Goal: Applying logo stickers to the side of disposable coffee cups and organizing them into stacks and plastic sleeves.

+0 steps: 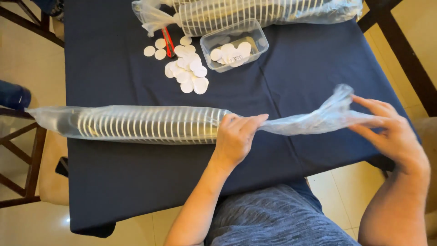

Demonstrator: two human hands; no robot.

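My left hand (235, 139) grips the near end of the sleeve of stacked clear cups (145, 124) lying across the dark blue tabletop (296, 82). My right hand (391, 134), fingers spread, pinches the sleeve's loose plastic tail (318, 119), near the white paper discs (189, 70).

Near sleeve of stacked cups (145, 124) lies across the table (296, 86); behind it, loose discs (187, 73); right of these, a tub (234, 44); farthest, a 2nd sleeve (255, 13).
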